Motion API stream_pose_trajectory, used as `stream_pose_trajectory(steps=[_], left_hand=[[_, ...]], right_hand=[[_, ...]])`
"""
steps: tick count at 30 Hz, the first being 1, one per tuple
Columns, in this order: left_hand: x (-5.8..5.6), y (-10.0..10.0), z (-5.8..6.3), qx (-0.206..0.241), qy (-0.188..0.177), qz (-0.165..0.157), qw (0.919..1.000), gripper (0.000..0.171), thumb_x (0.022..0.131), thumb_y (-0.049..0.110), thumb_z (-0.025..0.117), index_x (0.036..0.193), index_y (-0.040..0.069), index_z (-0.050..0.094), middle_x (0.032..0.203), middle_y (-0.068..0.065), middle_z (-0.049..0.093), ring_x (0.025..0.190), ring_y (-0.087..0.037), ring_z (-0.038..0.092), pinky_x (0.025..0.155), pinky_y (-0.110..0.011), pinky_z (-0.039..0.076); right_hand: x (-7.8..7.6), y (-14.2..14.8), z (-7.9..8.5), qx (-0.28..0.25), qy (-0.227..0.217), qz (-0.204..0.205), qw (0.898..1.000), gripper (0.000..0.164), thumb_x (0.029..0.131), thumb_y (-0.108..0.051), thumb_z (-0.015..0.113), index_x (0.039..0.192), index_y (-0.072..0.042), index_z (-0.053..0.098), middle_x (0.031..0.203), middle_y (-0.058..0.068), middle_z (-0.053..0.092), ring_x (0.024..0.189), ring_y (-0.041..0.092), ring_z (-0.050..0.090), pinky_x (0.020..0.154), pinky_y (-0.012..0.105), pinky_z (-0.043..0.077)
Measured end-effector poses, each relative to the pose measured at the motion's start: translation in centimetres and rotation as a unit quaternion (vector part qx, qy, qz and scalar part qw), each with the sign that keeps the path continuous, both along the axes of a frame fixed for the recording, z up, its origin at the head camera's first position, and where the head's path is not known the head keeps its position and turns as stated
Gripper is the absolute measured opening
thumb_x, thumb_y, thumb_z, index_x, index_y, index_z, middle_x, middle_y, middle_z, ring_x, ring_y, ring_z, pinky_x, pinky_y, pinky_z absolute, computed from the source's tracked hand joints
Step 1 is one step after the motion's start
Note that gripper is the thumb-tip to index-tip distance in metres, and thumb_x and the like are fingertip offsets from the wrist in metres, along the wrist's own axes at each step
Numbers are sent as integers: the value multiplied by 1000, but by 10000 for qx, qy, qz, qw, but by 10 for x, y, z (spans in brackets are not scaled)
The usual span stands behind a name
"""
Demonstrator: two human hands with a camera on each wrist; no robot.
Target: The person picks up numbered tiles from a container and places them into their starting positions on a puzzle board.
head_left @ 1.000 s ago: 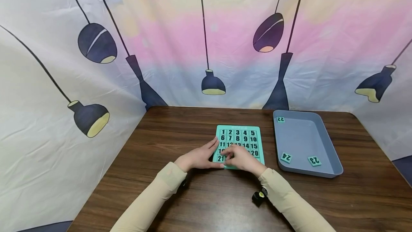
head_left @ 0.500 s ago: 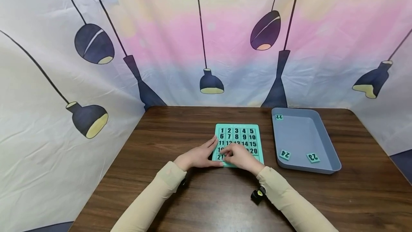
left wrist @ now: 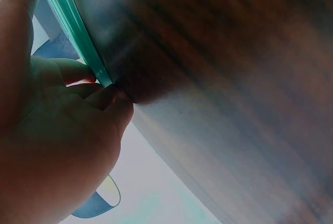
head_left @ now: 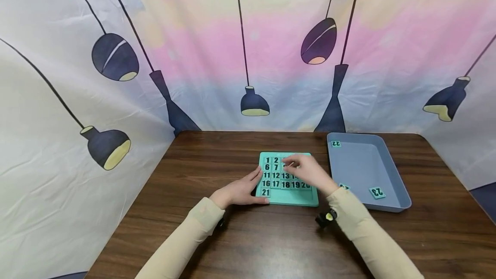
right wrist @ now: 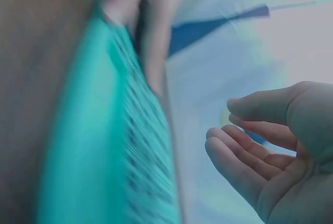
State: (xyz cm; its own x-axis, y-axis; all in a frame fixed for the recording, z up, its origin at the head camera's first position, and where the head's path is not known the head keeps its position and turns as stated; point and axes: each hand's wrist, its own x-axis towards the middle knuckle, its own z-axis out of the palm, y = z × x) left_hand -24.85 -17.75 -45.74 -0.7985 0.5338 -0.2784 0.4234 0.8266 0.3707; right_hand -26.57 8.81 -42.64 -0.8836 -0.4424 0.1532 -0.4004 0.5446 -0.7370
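A turquoise number board (head_left: 293,197) lies on the table with rows of numbered tiles. In its bottom row tile 21 (head_left: 265,192) sits at the left, with bare board to its right. My left hand (head_left: 241,189) holds the board's near left corner, thumb along the front edge and fingers at the left side. The left wrist view shows fingers curled at the board's edge (left wrist: 78,29). Over the board's upper right part hovers my right hand (head_left: 308,171), covering several tiles. In the right wrist view this hand (right wrist: 270,151) has loosely bent fingers with nothing between them.
A grey-blue tray (head_left: 360,162) stands to the right of the board. Inside it lie tile 22 (head_left: 336,144) at the back, tile 23 (head_left: 377,192) near the front, and tile 24 (head_left: 343,187), partly covered by the right sleeve. A patterned curtain (head_left: 217,55) hangs behind the table.
My right hand has lifted from the board's bottom row beside tile 21 and moved up and to the right. My left hand stays at the corner.
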Motion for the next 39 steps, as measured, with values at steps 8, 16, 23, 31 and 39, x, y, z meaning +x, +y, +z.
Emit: stream_pose_trajectory(steps=[8, 16, 23, 31, 39], left_hand=[[5, 0, 2, -2, 31, -59, 10000, 102, 93, 69, 56, 163, 13, 8, 170, -5, -3, 152, -25, 21, 114, -45, 34], [4, -1, 2, -60, 59, -7, 10000, 102, 93, 70, 55, 164, 14, 7, 170, -3, -4, 152, -23, 20, 114, -44, 34], [4, -1, 2, -69, 63, 3, 10000, 103, 92, 71, 55, 164, 15, 6, 170, -2, -4, 152, -23, 20, 114, -44, 34], [4, 2, 4, 59, 54, -95, 9999, 102, 93, 67, 57, 163, 12, 7, 170, -5, -1, 152, -24, 22, 115, -44, 33], [6, 0, 5, 43, 57, -28, 10000, 102, 93, 67, 58, 163, 12, 7, 170, -5, -1, 152, -24, 21, 115, -44, 33]], right_hand=[[-42, 68, 42, 68, 120, -968, 9952, 38, 102, -24, 63, 135, -4, 64, 124, 20, 67, 104, 35, 65, 83, 49, 53], [-81, 123, 37, 695, -243, -1167, 9904, 44, 105, -18, 56, 140, 8, 54, 134, 32, 56, 118, 46, 56, 92, 56, 49], [-95, 135, 14, 1029, -531, -872, 9894, 47, 103, -11, 55, 142, 14, 48, 140, 38, 47, 126, 53, 47, 97, 61, 45], [-103, 138, -10, 1965, -772, -377, 9767, 51, 98, -6, 53, 143, 15, 44, 145, 40, 39, 124, 54, 49, 94, 59, 47], [-102, 137, -10, 2517, -331, -138, 9671, 49, 89, 5, 51, 136, 20, 49, 136, 45, 41, 119, 55, 47, 88, 53, 43]])
